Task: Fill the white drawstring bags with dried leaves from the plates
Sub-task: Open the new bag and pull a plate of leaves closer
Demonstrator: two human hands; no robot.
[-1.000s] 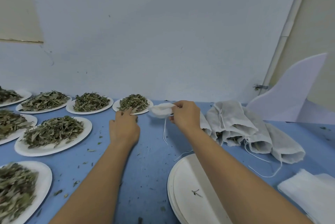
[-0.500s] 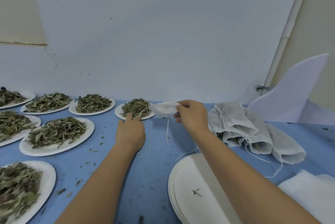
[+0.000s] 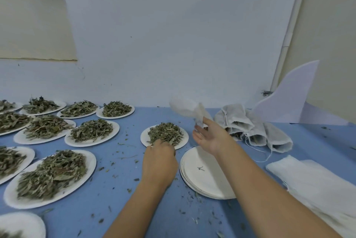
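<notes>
Nearby, on the blue table (image 3: 119,170): a stack of empty plates (image 3: 208,180) under the right forearm. A flat pile of unfilled bags (image 3: 317,187) lies at the right edge. Leaf crumbs (image 3: 125,157) are scattered between.

Left hand (image 3: 159,160) is knuckles-up at the near rim of the plate (image 3: 185,136). Its fingertips are down among the dried leaves (image 3: 165,133). The fingers are hidden behind the back of the hand, so I cannot tell whether they grip leaves, grip the rim, or merely rest there.

Right hand (image 3: 212,137) is raised just right of that plate and pinches the white drawstring bag (image 3: 186,109) by one end. The bag hangs in the air above the table, blurred and limp. Whether its mouth is open cannot be told.

Handling, as judged:
- The bag is thin, soft cloth with almost no weight and will collapse unless its mouth is held apart. Best hold is the hem at the drawstring.
- The leaves are light, dry and brittle. They crumble and spill, so loose handfuls over the plate suit them better than a squeeze.

Farther out:
- Filled bags (image 3: 248,124) are heaped just beyond the right hand, their cords trailing towards the empty stack and liable to snag.
- Loaded plates (image 3: 115,128) crowd the left side in rows, close enough to clip with an elbow.
- A white board (image 3: 289,99) leans at the far right against the wall.
</notes>
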